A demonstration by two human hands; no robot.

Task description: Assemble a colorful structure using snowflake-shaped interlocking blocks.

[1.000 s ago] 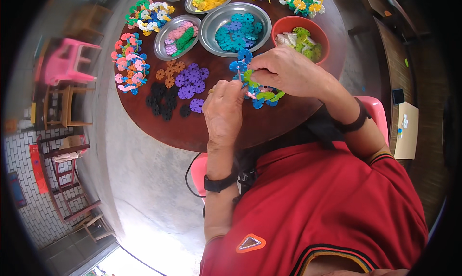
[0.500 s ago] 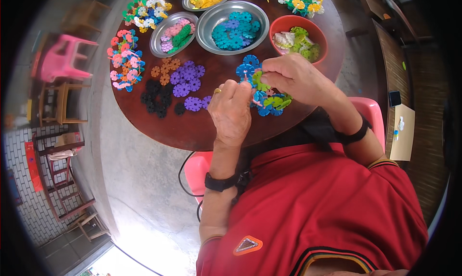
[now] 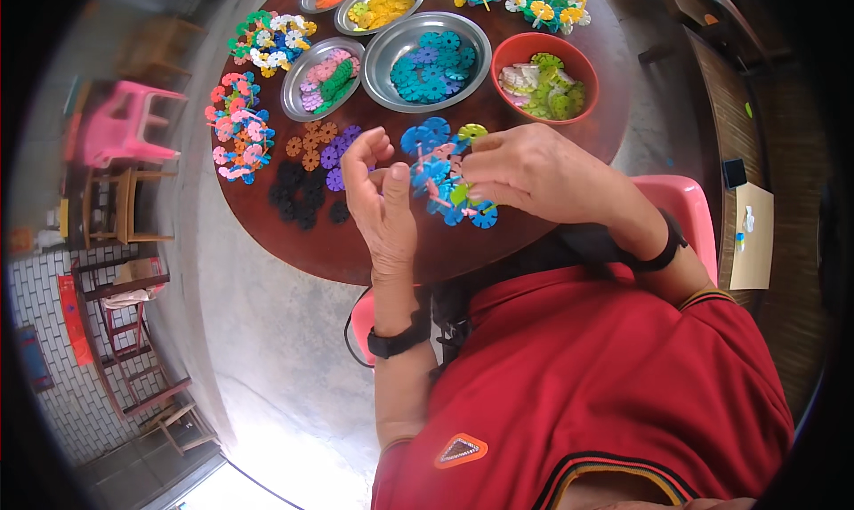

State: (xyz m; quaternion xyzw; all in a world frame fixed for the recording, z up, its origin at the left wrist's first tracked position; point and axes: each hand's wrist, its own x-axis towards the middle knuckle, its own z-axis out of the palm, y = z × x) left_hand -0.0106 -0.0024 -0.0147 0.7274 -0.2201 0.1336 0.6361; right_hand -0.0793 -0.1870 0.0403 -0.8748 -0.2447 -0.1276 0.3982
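On the table, between my hands, stands an assembly of interlocking plastic flower discs [image 3: 431,168], mostly blue with pink and lime-green pieces. My left hand [image 3: 381,199] is just left of it, fingers apart and holding nothing. From the right, my right hand [image 3: 540,174] reaches in with bent fingers closed at the assembly's right side; its fingertips partly hide the pieces there. A lime-green disc [image 3: 471,132] shows at the top right of the assembly. Purple discs [image 3: 336,154], orange discs [image 3: 310,144] and black discs [image 3: 296,192] lie loose to the left.
Farther back are a metal bowl of teal discs [image 3: 369,70], a red bowl of white and lime discs [image 3: 593,74], and smaller metal bowls with pink, green, yellow and orange pieces. Finished-looking disc clusters [image 3: 242,136] line the left edge. A pink stool [image 3: 120,123] stands off left.
My left hand has let go of the assembly, opened and moved left. The assembly has shifted slightly left and tilted; my right hand has stayed beside it, a little lower.
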